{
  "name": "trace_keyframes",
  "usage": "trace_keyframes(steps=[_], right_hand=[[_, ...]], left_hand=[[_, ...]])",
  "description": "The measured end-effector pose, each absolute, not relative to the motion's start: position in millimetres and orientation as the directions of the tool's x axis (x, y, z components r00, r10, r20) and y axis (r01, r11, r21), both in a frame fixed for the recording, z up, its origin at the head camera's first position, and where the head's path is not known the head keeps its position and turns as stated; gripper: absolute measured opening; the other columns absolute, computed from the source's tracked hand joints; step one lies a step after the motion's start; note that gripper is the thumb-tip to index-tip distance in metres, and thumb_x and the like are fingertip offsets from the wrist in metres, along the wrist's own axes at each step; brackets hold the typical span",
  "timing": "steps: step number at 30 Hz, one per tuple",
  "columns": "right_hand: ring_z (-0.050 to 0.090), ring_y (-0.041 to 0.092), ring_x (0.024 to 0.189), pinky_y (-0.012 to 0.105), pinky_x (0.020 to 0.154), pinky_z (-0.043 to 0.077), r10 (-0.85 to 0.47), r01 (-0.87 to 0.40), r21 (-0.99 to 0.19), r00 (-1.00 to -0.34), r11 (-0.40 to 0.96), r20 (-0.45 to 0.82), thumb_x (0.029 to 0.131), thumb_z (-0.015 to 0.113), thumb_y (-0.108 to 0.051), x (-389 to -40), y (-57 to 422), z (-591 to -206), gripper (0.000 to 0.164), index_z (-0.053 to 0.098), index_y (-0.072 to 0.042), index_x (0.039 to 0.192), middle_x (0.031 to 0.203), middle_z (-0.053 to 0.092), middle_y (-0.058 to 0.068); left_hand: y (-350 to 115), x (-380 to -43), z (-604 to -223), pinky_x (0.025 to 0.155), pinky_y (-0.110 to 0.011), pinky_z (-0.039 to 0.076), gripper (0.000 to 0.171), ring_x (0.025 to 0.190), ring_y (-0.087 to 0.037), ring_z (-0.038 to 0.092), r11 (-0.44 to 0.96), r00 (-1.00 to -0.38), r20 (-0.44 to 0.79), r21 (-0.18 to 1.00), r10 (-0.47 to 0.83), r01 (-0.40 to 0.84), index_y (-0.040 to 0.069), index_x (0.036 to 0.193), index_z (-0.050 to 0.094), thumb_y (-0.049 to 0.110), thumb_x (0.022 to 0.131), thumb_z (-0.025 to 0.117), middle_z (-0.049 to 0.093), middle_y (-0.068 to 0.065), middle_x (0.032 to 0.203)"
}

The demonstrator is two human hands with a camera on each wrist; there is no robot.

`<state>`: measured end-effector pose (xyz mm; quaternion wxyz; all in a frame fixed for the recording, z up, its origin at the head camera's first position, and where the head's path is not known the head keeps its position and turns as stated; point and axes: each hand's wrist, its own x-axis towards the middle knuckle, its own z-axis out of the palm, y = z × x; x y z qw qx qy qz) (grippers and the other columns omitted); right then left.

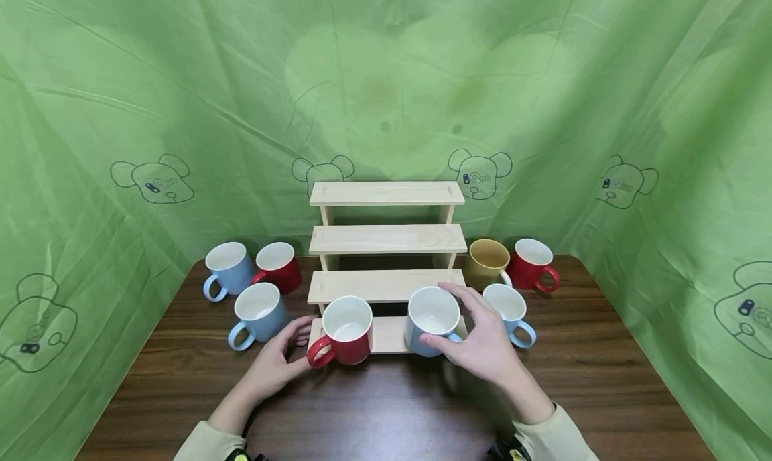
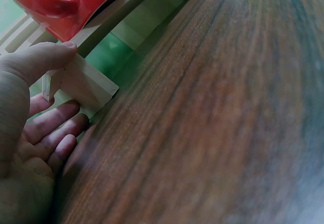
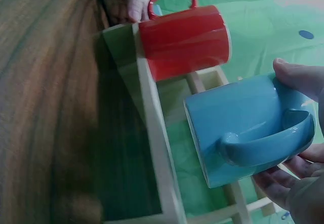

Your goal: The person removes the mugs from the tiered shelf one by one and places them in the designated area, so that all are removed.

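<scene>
A pale wooden stepped rack stands on the table. My left hand grips the left end of its lowest step, thumb at the front corner and fingers beside the end panel. On that step, at the left, a red mug with a white inside stands upright, handle toward the front left. My right hand holds a light blue mug around its upper part, thumb on the near side. A gap shows between this mug's base and the step's right part. Its handle points front right.
Left of the rack stand two blue mugs and a red mug. To its right are a yellow mug, a red mug and a blue mug, close to my right hand. A green cloth hangs behind the dark wooden table.
</scene>
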<state>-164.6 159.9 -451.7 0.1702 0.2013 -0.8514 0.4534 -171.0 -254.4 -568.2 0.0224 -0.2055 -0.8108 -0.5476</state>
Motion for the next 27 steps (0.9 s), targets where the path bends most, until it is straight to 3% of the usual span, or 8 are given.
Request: trace_keyframes(steps=[7,14,21,27], right_hand=[[0.068,0.017,0.112,0.02,0.092,0.052,-0.159,-0.485,-0.748,-0.869,0.453,0.468,0.071,0.106,-0.02,-170.0,178.4,-441.6,0.088,0.065,-0.014,0.148,0.134,0.07,-0.003],[0.069,0.015,0.105,0.017,0.088,0.054,-0.079,-0.491,-0.758,-0.856,0.429,0.51,0.069,0.105,-0.006,-175.1,204.0,-431.4,0.086,0.068,-0.013,0.146,0.127,0.073,0.004],[0.068,0.008,0.106,0.014,0.089,0.051,0.016,-0.484,-0.753,-0.837,0.445,0.547,0.067,0.103,0.002,-176.3,226.6,-418.2,0.087,0.069,-0.012,0.145,0.129,0.073,0.007],[0.067,0.007,0.106,0.013,0.089,0.051,0.097,-0.453,-0.763,-0.829,0.461,0.551,0.067,0.101,0.008,-178.3,247.0,-412.3,0.088,0.069,-0.011,0.147,0.13,0.072,0.007]], left_hand=[[-254.9,-170.2,-569.1,0.106,-0.024,0.052,0.069,0.129,-0.037,0.066,0.311,-0.915,0.263,0.881,0.306,0.357,0.006,0.155,0.053,0.009,0.095,0.087,0.069,-0.014,0.142],[-254.5,-170.9,-568.9,0.106,-0.022,0.052,0.072,0.129,-0.037,0.066,0.313,-0.916,0.256,0.882,0.31,0.352,-0.004,0.155,0.05,0.01,0.095,0.087,0.069,-0.015,0.142],[-254.8,-170.5,-567.7,0.106,-0.022,0.052,0.07,0.129,-0.035,0.067,0.32,-0.92,0.249,0.883,0.302,0.344,0.004,0.155,0.053,0.011,0.095,0.087,0.069,-0.013,0.142],[-255.4,-170.6,-568.1,0.106,-0.023,0.053,0.07,0.13,-0.035,0.066,0.325,-0.922,0.244,0.883,0.301,0.34,0.005,0.156,0.052,0.012,0.095,0.087,0.069,-0.01,0.143]])
